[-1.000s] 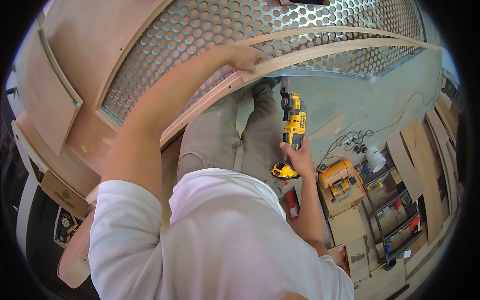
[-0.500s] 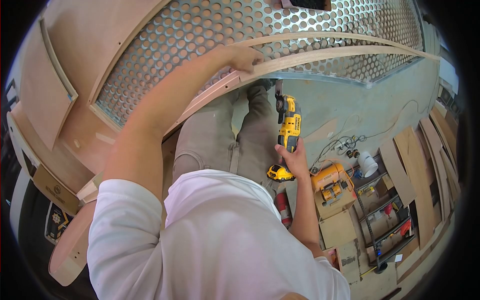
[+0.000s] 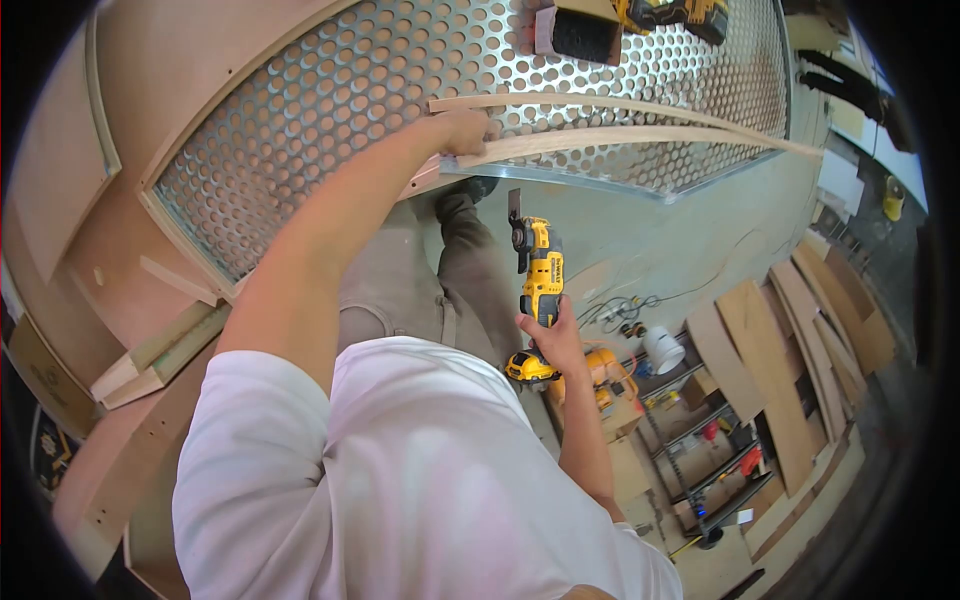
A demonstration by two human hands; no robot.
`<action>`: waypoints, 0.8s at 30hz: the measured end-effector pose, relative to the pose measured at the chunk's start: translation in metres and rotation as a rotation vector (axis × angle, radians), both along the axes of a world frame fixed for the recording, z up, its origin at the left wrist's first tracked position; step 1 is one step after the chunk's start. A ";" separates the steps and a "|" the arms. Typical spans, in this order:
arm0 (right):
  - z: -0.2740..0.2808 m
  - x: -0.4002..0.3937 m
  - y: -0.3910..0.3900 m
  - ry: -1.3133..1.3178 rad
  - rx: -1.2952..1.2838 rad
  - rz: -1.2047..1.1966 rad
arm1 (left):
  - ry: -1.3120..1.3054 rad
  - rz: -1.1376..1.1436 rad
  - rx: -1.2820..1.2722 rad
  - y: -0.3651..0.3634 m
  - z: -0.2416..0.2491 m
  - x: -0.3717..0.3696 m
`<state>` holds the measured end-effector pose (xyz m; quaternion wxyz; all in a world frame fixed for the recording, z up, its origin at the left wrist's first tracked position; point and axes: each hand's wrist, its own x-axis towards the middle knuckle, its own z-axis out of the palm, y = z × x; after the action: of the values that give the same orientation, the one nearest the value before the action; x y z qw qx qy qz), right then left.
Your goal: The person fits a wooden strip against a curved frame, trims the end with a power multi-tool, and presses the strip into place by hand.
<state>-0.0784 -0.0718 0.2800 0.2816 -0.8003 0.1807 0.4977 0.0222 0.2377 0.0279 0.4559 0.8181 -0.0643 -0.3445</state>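
My left hand (image 3: 466,132) reaches over the perforated metal sheet (image 3: 340,110) with its fingers curled at the near end of the lower pale wooden strip (image 3: 600,139). A second thin strip (image 3: 590,101) lies just above it in view, and the two meet towards the right. Low in front of my body, my right hand (image 3: 556,338) is wrapped round the grip of a yellow and black oscillating tool (image 3: 543,270). The tool's flat blade points up towards the sheet's edge and touches nothing. A battery sits at the tool's lower end.
An open box (image 3: 580,32) and yellow power tools (image 3: 672,14) rest on the sheet. Curved wooden panels (image 3: 150,60) stand at left. On the floor at right are cables (image 3: 620,310), an orange compressor (image 3: 605,372), a white bucket (image 3: 662,350), a rack (image 3: 700,450) and boards (image 3: 765,375).
The view has shifted, bringing the yellow tools on the sheet into sight. My left hand remains at the strip's end, and my right hand still holds the oscillating tool.
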 end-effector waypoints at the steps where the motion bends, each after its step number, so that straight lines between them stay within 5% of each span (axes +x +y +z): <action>1: 0.004 0.004 0.000 -0.004 -0.004 0.018 | -0.024 0.033 -0.010 -0.002 -0.012 -0.004; 5: 0.012 0.016 -0.006 -0.040 -0.020 0.121 | 0.093 0.139 0.046 0.006 0.000 -0.017; 11: 0.013 0.048 -0.017 -0.140 0.027 0.342 | 0.105 0.609 0.003 0.005 0.002 -0.048; 15: 0.017 0.103 -0.011 -0.034 0.028 0.416 | 0.073 0.661 0.096 -0.006 0.018 -0.059; 20: -0.028 0.212 0.046 -0.343 0.173 0.864 | 0.029 0.576 0.377 -0.036 0.046 -0.065; 24: -0.105 0.277 0.135 -0.372 0.293 1.069 | -0.268 1.026 0.692 -0.102 0.070 -0.080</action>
<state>0.1989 0.0634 0.1749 0.1262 -0.8071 -0.3713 0.4414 -0.0580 0.1355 0.0977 0.2602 0.8810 0.3944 0.0225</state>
